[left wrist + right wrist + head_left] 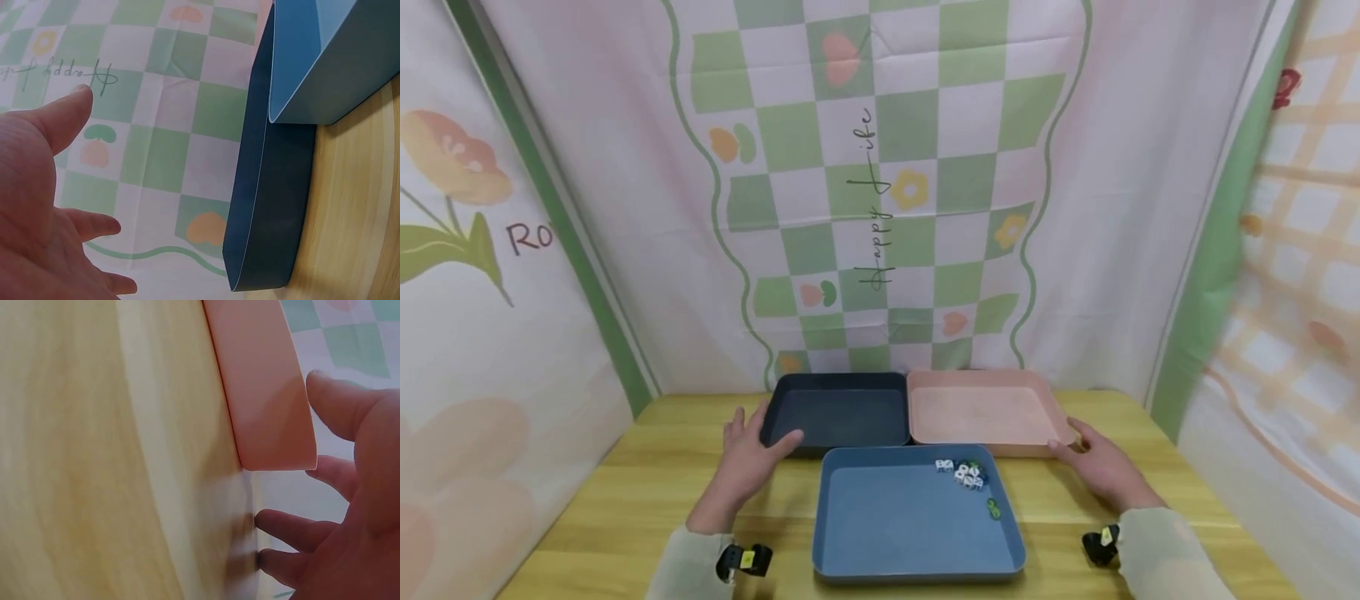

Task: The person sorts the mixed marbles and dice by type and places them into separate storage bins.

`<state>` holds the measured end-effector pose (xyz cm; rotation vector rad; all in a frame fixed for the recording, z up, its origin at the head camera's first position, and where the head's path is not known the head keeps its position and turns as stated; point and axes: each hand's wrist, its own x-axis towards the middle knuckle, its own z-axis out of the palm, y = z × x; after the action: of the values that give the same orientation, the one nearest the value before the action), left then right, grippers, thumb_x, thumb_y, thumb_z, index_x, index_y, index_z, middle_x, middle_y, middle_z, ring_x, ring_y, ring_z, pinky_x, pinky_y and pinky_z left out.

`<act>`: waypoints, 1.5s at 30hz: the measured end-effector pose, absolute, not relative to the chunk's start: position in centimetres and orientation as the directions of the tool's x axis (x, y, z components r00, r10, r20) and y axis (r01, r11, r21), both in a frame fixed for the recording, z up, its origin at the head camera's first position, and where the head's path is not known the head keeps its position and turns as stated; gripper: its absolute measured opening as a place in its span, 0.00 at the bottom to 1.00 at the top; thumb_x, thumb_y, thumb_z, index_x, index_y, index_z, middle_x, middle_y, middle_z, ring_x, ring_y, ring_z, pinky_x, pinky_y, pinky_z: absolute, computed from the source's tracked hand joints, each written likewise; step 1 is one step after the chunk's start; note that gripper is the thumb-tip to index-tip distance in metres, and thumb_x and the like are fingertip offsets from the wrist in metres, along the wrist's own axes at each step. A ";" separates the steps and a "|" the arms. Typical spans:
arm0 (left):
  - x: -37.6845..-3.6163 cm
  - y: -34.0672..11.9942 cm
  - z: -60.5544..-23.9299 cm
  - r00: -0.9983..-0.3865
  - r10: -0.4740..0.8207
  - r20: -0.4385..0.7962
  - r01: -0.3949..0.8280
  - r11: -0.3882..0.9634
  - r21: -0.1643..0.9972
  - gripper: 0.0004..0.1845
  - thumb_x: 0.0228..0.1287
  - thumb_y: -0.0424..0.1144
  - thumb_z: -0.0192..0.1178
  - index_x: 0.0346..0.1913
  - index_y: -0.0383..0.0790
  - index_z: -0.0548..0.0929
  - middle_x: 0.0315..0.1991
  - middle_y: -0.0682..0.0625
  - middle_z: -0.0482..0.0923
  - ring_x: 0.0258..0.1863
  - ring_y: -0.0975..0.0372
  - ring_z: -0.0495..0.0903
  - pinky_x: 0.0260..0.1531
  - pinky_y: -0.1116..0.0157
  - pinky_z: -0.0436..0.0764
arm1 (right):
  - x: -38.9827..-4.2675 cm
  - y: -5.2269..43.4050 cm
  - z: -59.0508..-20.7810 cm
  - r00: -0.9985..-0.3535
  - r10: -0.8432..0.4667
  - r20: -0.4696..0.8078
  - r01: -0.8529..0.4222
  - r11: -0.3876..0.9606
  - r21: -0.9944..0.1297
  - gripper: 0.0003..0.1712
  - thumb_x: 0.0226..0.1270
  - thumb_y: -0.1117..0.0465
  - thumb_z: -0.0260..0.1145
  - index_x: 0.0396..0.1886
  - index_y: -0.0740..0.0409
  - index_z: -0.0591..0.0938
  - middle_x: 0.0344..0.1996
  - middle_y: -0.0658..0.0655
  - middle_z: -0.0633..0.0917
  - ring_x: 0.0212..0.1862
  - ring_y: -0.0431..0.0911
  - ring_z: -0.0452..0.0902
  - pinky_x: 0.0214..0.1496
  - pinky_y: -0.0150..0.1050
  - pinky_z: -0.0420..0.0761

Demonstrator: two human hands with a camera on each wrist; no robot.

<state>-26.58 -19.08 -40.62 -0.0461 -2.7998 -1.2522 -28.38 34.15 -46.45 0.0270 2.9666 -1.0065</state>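
My left hand (748,454) is spread beside the left side of a dark navy tray (838,410). In the left wrist view its fingers are apart from the navy tray's wall (275,206) and hold nothing. At the front right corner of a pink tray (985,412) is my right hand (1105,468). The right wrist view shows its thumb and index finger close by the pink wall (269,394); whether they touch it I cannot tell. Nearer to me lies a blue tray (910,533), with white dice (970,478) and a green die (993,508) toward its right side.
All three trays stand on a wooden table (625,492). The navy and pink trays sit side by side at the back, the blue one in front. Behind them hangs a checked cloth (880,192), with further cloths at both sides.
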 end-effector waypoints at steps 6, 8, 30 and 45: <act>-26.5 -18.8 -40.5 -0.997 -0.005 0.078 0.055 0.666 0.744 0.55 0.62 0.69 0.59 0.80 0.40 0.48 0.77 0.29 0.28 0.73 0.34 0.26 0.63 0.30 0.47 | -28.4 34.1 -46.1 -0.999 0.025 -0.021 0.033 0.822 -0.569 0.55 0.72 0.29 0.49 0.78 0.68 0.51 0.68 0.82 0.58 0.66 0.79 0.53 0.60 0.75 0.58; -26.4 -18.7 -40.5 -0.997 -0.002 0.074 0.054 0.666 0.744 0.56 0.61 0.69 0.60 0.80 0.40 0.48 0.77 0.30 0.28 0.73 0.34 0.26 0.63 0.30 0.47 | -28.4 34.1 -46.1 -0.999 0.027 -0.025 0.036 0.826 -0.563 0.55 0.71 0.28 0.49 0.78 0.68 0.51 0.68 0.82 0.57 0.66 0.80 0.52 0.60 0.75 0.58; -25.2 -15.6 -38.4 -0.992 0.104 0.068 0.118 0.608 0.785 0.55 0.58 0.70 0.61 0.81 0.49 0.49 0.79 0.38 0.33 0.75 0.38 0.41 0.62 0.34 0.59 | -28.8 34.3 -46.1 -0.999 0.034 -0.032 0.046 0.862 -0.504 0.56 0.70 0.26 0.48 0.78 0.66 0.52 0.67 0.82 0.58 0.64 0.82 0.54 0.57 0.77 0.59; -25.5 -11.6 -38.7 -0.955 0.264 0.131 0.260 0.543 0.799 0.49 0.60 0.63 0.67 0.79 0.51 0.57 0.79 0.39 0.41 0.74 0.37 0.47 0.63 0.33 0.57 | -28.3 34.0 -45.8 -0.998 0.045 -0.034 0.056 0.860 -0.507 0.55 0.70 0.27 0.48 0.78 0.65 0.53 0.68 0.81 0.59 0.65 0.81 0.54 0.57 0.76 0.59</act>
<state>-25.52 -11.64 -38.74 -0.4693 -2.7636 -1.4293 -28.26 34.03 -45.78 0.0816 3.0092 -0.8212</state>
